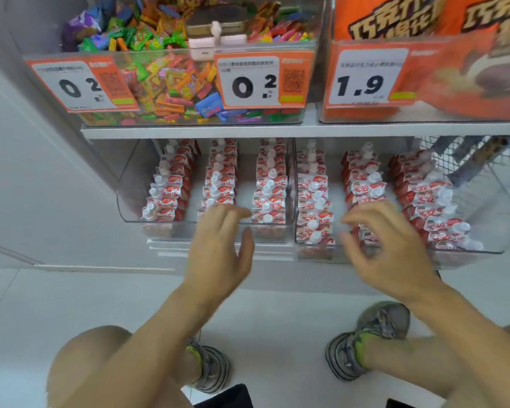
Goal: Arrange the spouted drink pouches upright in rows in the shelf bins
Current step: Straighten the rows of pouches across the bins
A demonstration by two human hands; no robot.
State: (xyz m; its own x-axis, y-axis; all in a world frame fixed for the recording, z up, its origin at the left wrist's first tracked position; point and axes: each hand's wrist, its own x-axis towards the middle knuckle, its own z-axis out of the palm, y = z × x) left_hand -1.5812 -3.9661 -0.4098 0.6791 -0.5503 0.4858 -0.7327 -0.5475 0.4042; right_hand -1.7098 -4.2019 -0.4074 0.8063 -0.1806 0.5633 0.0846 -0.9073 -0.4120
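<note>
Red-and-white spouted drink pouches stand upright in rows in two clear bins on the low shelf. The left bin (130,214) holds three rows (218,184); the right bin (501,231) holds three more (312,198). My left hand (218,248) hovers at the left bin's front edge, in front of its middle row, fingers straight and holding nothing. My right hand (386,248) is over the front of the right bin's middle row (362,184), fingers loosely curled; blur hides whether they touch a pouch.
The shelf above carries a clear bin of mixed wrapped candies (171,81) with 0.2 price tags and a bin of orange chocolate packs (395,19) tagged 1.9. A wire basket (465,154) sits at the right. White wall at left; my knees and shoes are below on the floor.
</note>
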